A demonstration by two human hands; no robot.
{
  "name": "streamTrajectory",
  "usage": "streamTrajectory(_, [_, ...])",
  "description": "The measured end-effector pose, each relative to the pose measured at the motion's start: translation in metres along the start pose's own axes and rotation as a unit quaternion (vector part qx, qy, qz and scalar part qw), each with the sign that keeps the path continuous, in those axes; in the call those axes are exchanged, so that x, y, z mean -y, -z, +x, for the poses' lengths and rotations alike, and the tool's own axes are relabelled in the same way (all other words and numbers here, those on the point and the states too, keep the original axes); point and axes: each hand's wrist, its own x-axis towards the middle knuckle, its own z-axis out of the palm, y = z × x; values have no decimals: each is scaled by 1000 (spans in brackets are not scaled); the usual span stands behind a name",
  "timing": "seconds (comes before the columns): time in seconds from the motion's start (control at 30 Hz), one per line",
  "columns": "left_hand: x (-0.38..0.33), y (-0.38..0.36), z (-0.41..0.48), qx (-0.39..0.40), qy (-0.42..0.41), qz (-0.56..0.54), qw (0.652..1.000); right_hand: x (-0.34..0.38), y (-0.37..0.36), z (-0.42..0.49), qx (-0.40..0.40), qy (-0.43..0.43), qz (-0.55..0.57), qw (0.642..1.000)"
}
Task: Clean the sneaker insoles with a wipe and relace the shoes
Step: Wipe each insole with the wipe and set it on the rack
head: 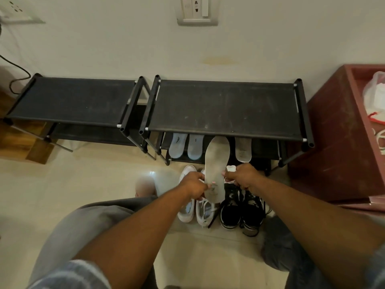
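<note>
The person holds a long, flat grey-white insole (pixel 217 158) upright above the floor, its rounded toe end pointing up toward the rack and its heel end down. Its surface looks matte and scuffed, with darker smudges near the heel. The left hand (pixel 194 184) grips the insole's lower left edge, fingers curled around it and the thumb on the face. The right hand (pixel 242 176) sits at the insole's right edge, its fingers curled around a crumpled white wipe (pixel 231 168) that pokes out above the knuckles, just beside the insole.

Below the hands, a pair of white sneakers (pixel 195 209) with loose white laces stands on the glossy pale floor tiles, next to a pair of black sneakers (pixel 241 209) with white soles and dark laces trailing.

Behind them is a black shoe rack (pixel 225 107) with a dusty fabric top and tube frame. On its lower shelf lie two smooth pale blue insoles (pixel 186 146) side by side and, well to their right, a grey insole (pixel 243 150). A second black rack (pixel 73 99) stands to the left, and a reddish-brown cabinet (pixel 333 142) stands to the right.
</note>
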Motion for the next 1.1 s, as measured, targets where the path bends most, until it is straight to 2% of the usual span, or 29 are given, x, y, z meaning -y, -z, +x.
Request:
streamTrajectory(0.3, [-16,-3,51,-109,-2,9,994,7,-19,15,17,5,29,999])
streamTrajectory(0.6, [-19,-19,95,-161,-42,-110,980,1,-24,55,-53,-13,-45,997])
streamTrajectory(0.77, [-26,-26,106,-143,-19,-192,971,9,-12,70,-105,-29,-102,989])
streamTrajectory(0.93, [-26,-31,112,-118,3,-215,969,9,-7,86,-122,-34,-125,984])
streamTrajectory(1.1, [-22,-31,119,-109,18,-246,963,3,-12,96,-131,-42,-77,987])
